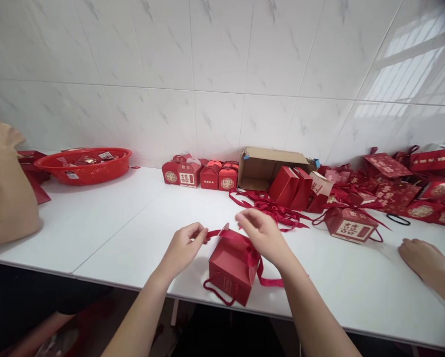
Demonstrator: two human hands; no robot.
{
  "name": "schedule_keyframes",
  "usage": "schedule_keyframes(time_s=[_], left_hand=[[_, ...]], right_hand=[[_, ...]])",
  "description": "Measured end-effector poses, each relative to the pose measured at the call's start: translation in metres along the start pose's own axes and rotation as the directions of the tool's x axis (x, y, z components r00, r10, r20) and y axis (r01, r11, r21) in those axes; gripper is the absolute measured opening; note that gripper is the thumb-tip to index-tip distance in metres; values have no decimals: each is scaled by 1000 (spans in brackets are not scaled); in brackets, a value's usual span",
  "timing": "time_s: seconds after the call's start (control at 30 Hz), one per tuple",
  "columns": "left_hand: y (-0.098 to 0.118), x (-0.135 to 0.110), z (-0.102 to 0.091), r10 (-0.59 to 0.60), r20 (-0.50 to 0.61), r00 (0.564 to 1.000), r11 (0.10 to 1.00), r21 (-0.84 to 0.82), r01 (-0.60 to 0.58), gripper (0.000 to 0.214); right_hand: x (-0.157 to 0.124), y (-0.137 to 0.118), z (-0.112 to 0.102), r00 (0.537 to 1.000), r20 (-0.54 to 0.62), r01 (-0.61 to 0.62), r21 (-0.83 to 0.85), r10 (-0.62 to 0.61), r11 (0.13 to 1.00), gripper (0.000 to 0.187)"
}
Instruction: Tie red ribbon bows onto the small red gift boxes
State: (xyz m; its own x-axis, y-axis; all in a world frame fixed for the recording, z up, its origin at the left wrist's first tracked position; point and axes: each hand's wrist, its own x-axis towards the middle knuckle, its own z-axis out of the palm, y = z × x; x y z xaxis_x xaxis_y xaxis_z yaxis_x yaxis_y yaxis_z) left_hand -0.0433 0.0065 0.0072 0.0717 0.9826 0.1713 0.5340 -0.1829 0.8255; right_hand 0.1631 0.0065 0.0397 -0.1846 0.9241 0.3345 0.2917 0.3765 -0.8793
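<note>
A small red gift box [230, 270] stands near the front edge of the white table [106, 218], with a red ribbon [252, 255] across its top and a cord handle hanging at its front. My left hand [185, 244] pinches one end of the ribbon just left of the box. My right hand [261, 232] is closed on the ribbon above the box's top right.
Loose red ribbons [278, 210] lie behind the box. An open cardboard carton [269, 166], finished red boxes [202, 173] and flat red boxes [393, 191] line the tiled wall. A red basin [84, 166] sits far left. Other people's arms rest at the left [8, 198] and right [426, 263].
</note>
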Motion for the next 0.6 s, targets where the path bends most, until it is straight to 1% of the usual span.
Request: schedule_keyframes(time_s=[0.03,0.07,0.1,0.13,0.17,0.2,0.23,0.27,0.3,0.33,0.37,0.4,0.43,0.47,0.5,0.57,0.6], left_hand=[[-11,0,-7,-43,-13,999,989,144,45,29],[-23,0,-15,-98,-45,994,948,299,107,28],[-35,1,-23,-148,-94,985,881,441,174,26],[-45,2,-30,-169,-144,975,810,544,220,24],[-53,3,-35,-166,-199,966,760,599,254,22],[-59,4,-38,-137,-245,960,750,608,263,20],[-61,6,-38,-95,-277,956,786,569,242,21],[-59,7,-35,-56,-295,954,854,481,198,23],[-54,8,-30,-28,-294,955,928,349,134,26],[-46,9,-22,-10,-268,963,981,184,61,29],[-37,9,-13,-1,-219,976,1000,7,3,31],[-26,8,-3,7,-154,988,988,-152,-31,32],[-16,6,6,19,-92,996,960,-277,-43,33],[-7,3,15,22,-40,999,929,-369,-35,34],[0,0,23,16,0,1000,900,-435,-14,34],[7,-8,36,-17,47,999,860,-509,38,34],[7,-12,40,-38,59,998,851,-521,64,34]], right_hand=[[-6,1,-7,994,-106,19,26,-16,999,25],[-15,2,-15,979,-202,37,40,-29,999,25],[-25,4,-24,961,-275,46,39,-33,998,24],[-36,5,-32,947,-320,38,33,-25,999,23],[-48,6,-38,941,-339,13,25,-3,1000,23],[-60,8,-43,946,-322,-28,24,35,999,27],[-72,9,-46,959,-270,-81,38,88,996,33],[-82,11,-46,972,-186,-138,60,147,989,40],[-91,14,-43,975,-87,-197,85,204,977,45],[-98,17,-38,968,15,-252,112,251,961,48],[-103,20,-31,953,105,-298,137,285,945,50],[-106,25,-23,936,170,-334,162,308,928,50],[-108,29,-14,925,202,-360,192,322,913,48],[-109,34,-6,923,194,-372,230,332,899,47],[-108,39,2,928,146,-371,274,343,887,46],[-107,47,13,928,-19,-341,367,373,865,51],[-105,50,17,916,-96,-318,420,391,850,57]])
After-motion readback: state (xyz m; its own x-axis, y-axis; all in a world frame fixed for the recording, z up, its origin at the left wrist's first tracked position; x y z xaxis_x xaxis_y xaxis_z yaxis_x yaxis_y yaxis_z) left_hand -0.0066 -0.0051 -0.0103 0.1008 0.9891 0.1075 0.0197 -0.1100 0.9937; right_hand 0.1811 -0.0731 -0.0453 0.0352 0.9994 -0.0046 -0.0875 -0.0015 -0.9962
